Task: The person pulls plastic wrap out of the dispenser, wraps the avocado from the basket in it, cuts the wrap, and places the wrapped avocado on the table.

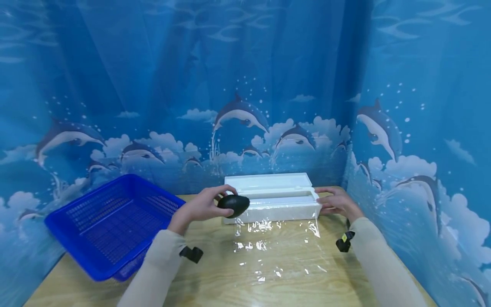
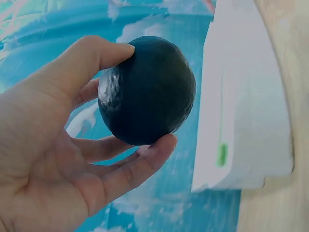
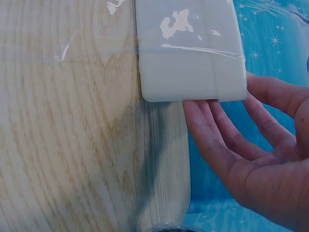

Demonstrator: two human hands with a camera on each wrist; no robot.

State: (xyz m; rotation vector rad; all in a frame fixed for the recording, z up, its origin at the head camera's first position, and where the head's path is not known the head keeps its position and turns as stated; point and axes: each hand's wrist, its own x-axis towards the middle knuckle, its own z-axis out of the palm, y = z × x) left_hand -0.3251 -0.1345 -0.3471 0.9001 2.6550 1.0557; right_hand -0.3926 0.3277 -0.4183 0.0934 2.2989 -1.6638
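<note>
A dark avocado is in my left hand, gripped between the thumb and fingertips in front of the left end of a white cling film dispenser. In the left wrist view the avocado looks round and nearly black. The dispenser's lid stands raised at the back. From its front a sheet of clear film spreads over the table towards me. My right hand is at the dispenser's right end. Its fairly straight fingers touch that end in the right wrist view.
On the left a blue plastic basket with mesh sides sits tilted in view. The wooden table runs beneath everything. A blue curtain printed with dolphins closes off the back and sides, close behind the dispenser.
</note>
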